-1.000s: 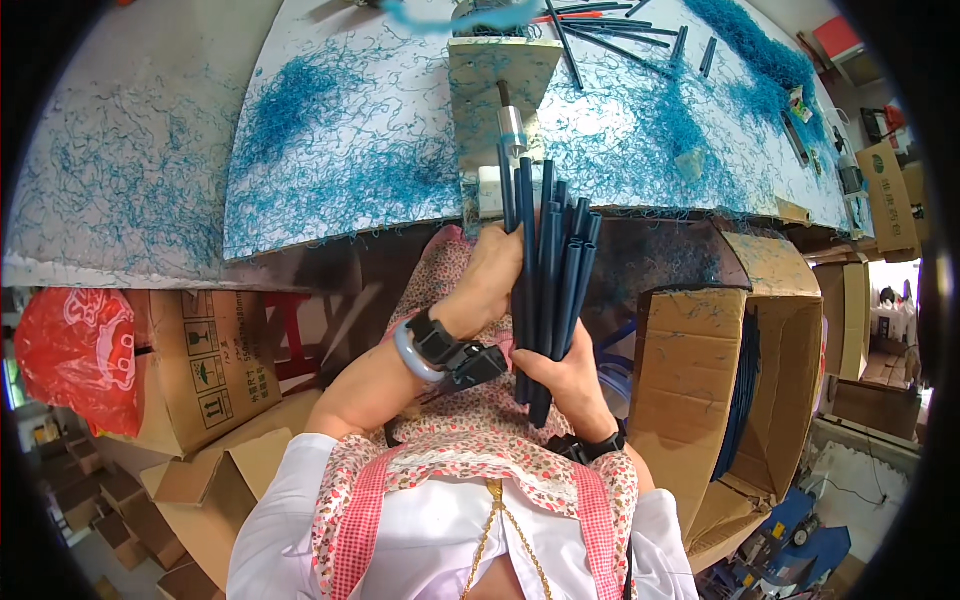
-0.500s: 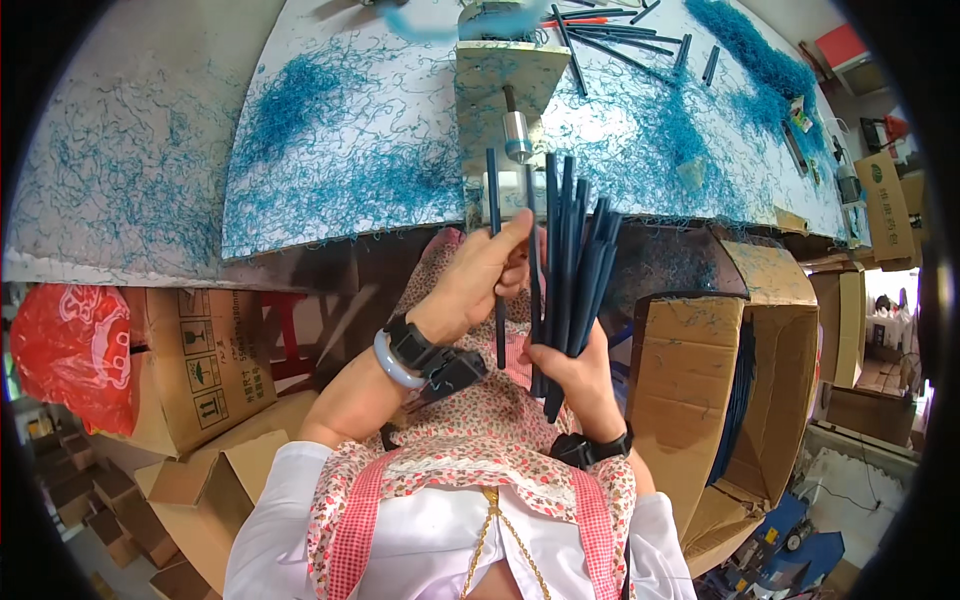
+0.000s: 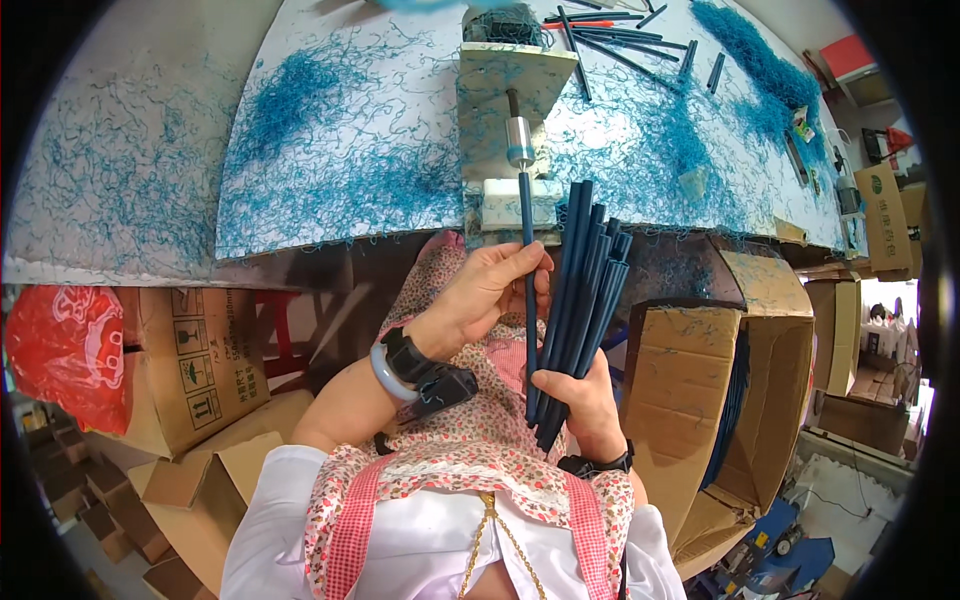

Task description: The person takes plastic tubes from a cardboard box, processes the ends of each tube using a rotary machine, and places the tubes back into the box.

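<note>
My left hand (image 3: 490,290) pinches a single dark blue rod (image 3: 528,250) and holds it upright, its top end at the silver metal chuck (image 3: 519,155) of a small device mounted on a pale board (image 3: 490,90) at the table's near edge. My right hand (image 3: 580,395) grips a bundle of several dark blue rods (image 3: 585,290) by their lower ends, fanned upward just right of the single rod. A black band and a pale bangle sit on my left wrist (image 3: 405,365).
The white table (image 3: 350,150) is strewn with blue stringy shavings. More dark rods (image 3: 610,35) lie at its far side. An open cardboard box (image 3: 700,390) stands to my right, more boxes (image 3: 190,360) and a red plastic bag (image 3: 65,350) to my left.
My left hand pulled one rod out of the bundle and raised it until its tip met the silver chuck. The right hand stayed put with the bundle.
</note>
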`<state>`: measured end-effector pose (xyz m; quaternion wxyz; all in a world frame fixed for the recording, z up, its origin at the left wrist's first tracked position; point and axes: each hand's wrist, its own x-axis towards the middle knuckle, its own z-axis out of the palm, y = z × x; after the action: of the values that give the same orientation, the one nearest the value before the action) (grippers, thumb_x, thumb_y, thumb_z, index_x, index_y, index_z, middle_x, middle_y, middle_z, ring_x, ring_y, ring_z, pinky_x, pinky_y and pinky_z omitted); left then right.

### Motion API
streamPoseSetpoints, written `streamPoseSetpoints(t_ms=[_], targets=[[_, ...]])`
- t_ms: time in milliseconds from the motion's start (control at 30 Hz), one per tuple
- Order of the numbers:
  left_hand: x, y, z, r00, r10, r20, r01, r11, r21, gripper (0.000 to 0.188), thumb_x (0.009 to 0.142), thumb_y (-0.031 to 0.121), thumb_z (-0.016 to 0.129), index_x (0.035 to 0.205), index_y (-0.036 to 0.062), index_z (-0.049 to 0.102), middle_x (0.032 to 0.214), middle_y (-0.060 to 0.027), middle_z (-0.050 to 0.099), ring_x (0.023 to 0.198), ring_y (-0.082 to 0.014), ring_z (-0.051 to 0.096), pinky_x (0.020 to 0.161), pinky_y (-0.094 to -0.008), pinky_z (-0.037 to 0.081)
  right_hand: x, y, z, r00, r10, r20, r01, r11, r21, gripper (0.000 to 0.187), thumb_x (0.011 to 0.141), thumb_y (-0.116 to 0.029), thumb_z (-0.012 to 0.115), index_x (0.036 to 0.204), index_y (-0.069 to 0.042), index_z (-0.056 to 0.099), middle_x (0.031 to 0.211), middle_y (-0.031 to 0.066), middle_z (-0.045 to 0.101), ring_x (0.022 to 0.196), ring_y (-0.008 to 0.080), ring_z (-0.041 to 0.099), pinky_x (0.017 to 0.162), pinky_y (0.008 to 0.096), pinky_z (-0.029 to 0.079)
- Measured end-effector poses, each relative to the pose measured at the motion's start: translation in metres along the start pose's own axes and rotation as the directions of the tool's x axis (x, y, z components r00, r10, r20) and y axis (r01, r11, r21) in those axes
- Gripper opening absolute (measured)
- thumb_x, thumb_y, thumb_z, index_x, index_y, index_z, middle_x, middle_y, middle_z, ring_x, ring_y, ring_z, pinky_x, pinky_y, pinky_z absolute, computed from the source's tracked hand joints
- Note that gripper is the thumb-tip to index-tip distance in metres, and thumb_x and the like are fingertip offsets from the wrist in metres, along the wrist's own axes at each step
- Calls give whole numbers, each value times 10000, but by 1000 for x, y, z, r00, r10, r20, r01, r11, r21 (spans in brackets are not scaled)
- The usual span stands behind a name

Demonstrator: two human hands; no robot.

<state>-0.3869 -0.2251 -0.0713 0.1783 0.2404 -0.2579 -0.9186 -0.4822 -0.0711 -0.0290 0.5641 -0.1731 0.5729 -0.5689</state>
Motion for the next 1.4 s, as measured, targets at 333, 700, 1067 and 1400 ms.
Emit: streamPoseSetpoints(t_ms=[333,700,1067,1400], targets=[[-7,16,0,999,27,35,-35,973,230,271,917,303,575,953,38,623,812,-42,649,748,-136,636,669,-275,528,1,5,-21,992,-94,82,117,931,-346,514,649,10,706,1126,-23,518,926,30,596,817,140,586,727,296,483],[-59,18,6,929,-305,210,-174,142,974,494,717,248,754,1075,-45,582,965,-128,652,873,-133,603,777,-277,474,-9,-12,-17,755,84,651,598,-494,-630,378,727,-121,598,1099,-111,531,829,50,533,811,222,577,787,322,452],[-93,-7,-7,910,-356,212,173,791,587,458,672,108,759,1083,21,578,898,-54,629,805,-120,604,727,-266,486,26,-105,24,440,-220,871,797,-351,-491,414,756,-190,601,1146,-65,543,1098,106,586,1058,285,555,974,467,376],[-64,32,9,996,72,53,-82,969,234,307,752,73,697,1030,10,583,900,-72,642,814,-158,620,737,-296,502,58,-50,31,278,-862,424,804,-33,-594,305,764,-99,654,1051,-16,591,968,140,643,904,262,624,845,358,476]])
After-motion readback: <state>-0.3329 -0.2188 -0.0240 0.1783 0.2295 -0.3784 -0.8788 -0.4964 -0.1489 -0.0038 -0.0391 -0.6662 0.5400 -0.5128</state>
